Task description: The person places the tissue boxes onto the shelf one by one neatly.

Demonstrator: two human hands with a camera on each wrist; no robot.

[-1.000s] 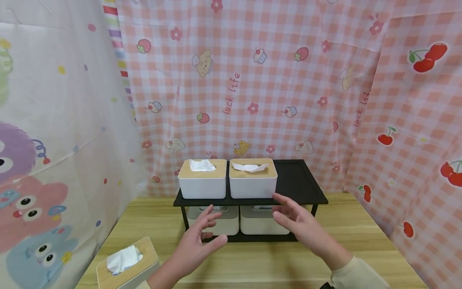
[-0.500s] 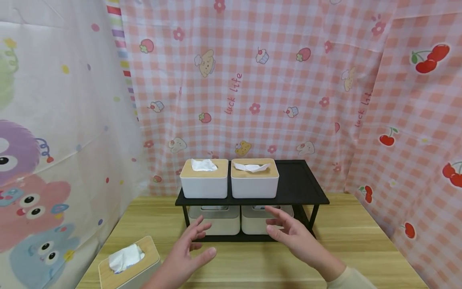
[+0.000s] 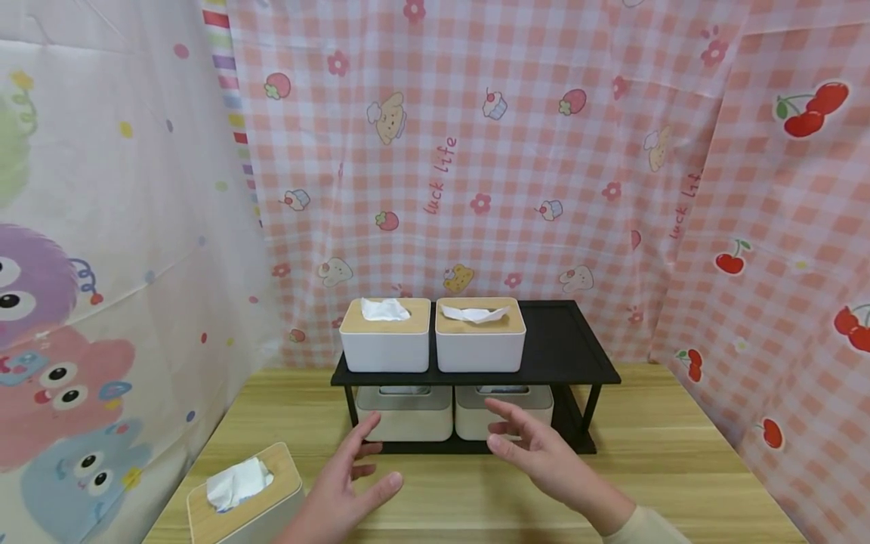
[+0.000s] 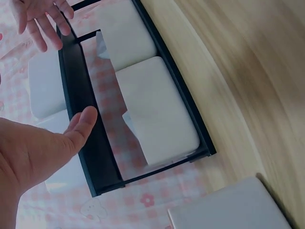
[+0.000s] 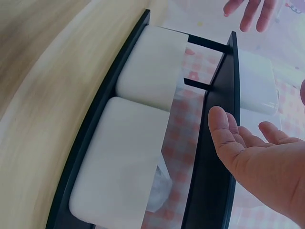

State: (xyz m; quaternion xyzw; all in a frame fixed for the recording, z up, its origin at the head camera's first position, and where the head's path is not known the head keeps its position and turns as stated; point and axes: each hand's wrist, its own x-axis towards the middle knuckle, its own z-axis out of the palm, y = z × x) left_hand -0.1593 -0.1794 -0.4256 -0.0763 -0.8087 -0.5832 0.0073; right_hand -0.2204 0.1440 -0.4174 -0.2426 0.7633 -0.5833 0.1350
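Observation:
My left hand (image 3: 347, 483) hovers above the table in front of a black two-tier rack, fingers spread and holding nothing. To its right, my right hand (image 3: 547, 461) is likewise raised, fingers loosely bent, with nothing in it. Two white tissue boxes with wooden lids, the left one (image 3: 385, 351) and the right one (image 3: 479, 351), sit side by side on the rack's upper shelf (image 3: 560, 347). Below them, a lower left tissue box (image 3: 414, 425) and a lower right tissue box (image 3: 470, 425) stand on the bottom tier; the right hand partly covers the latter.
Another tissue box (image 3: 248, 495) lies on the table at the front left, turned at an angle, beside the left forearm. The wood-grain table (image 3: 659, 446) extends around the rack. Patterned curtains (image 3: 530, 166) hang behind and at both sides.
Both hands have drawn back from the rack towards the person, the right one also dropping and moving left from near the upper right box. The boxes stay in place.

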